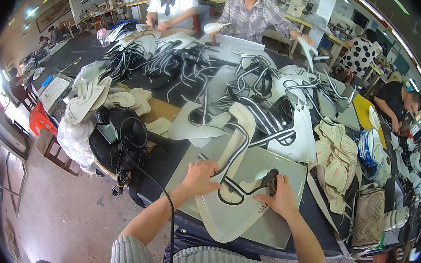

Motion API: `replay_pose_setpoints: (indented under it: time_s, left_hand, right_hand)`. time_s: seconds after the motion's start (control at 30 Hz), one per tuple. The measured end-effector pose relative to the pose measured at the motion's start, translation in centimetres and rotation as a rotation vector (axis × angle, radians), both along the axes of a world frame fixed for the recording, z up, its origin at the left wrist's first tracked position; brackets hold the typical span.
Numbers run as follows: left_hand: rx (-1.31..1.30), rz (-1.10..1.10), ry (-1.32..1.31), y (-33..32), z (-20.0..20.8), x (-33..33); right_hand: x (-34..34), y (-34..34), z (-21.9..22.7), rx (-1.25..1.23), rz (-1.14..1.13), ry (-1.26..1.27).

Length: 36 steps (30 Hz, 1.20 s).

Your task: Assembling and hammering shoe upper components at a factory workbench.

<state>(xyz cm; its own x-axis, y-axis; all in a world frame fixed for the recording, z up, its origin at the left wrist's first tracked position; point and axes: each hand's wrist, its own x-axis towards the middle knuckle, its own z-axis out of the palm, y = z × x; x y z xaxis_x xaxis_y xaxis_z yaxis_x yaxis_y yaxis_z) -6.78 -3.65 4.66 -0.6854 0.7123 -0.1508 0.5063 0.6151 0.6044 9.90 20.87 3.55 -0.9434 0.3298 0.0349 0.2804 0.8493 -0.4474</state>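
A flat pale pattern piece (233, 215) with a cut-out lies before me on a grey board (297, 174). A narrow black strip (232, 195) follows the cut-out's edge. My left hand (202, 178) rests at the piece's left side, thumb and fingers apart beside the strip. On the right, my right hand (280, 198) is closed round a small dark tool (270, 177); its kind is mostly hidden by the fingers. The thumb of that hand lies on the piece. A long cream piece with black-and-white trim (242, 121) reaches toward my left hand from behind.
Pale cut pieces and trim strips (251, 85) heap across the table. At left stand a black bag (118, 134) and a cable (170, 210) crossing my left forearm. Cream pieces (335, 155) and a patterned pouch (368, 218) lie right. Across the table, a person (254, 7) handles pieces.
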Motion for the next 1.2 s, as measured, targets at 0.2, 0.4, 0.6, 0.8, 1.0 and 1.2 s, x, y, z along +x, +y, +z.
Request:
replay_pose_setpoints:
  time_s: [0.2, 0.4, 0.6, 0.8, 1.0, 1.2]
  left_hand:
    - [0.168, -0.146, -0.221, -0.9, -0.6, -1.8]
    - [0.274, 0.003, -0.172, -1.6, -1.2, -0.5]
    - [0.519, 0.135, 0.191, -2.4, -1.4, 2.0]
    - [0.531, 0.058, 0.519, -4.8, -3.1, 8.8]
    - [0.436, 0.008, 0.566, -4.7, -4.1, 10.5]
    - [0.341, 0.331, 0.301, -4.8, -3.1, 9.4]
  right_hand:
    - [0.4, -0.6, 0.9, -0.044, -0.069, -0.084]
    - [0.7, -0.9, 0.1, -0.026, -0.043, -0.059]
    - [0.3, -0.6, 0.1, 0.011, -0.013, 0.014]
    - [-0.2, -0.6, -0.1, -0.029, -0.03, 0.019]
    - [0.1, -0.7, -0.4, -0.037, 0.001, 0.061]
    - [0.2, -0.7, -0.3, -0.022, -0.005, 0.043]
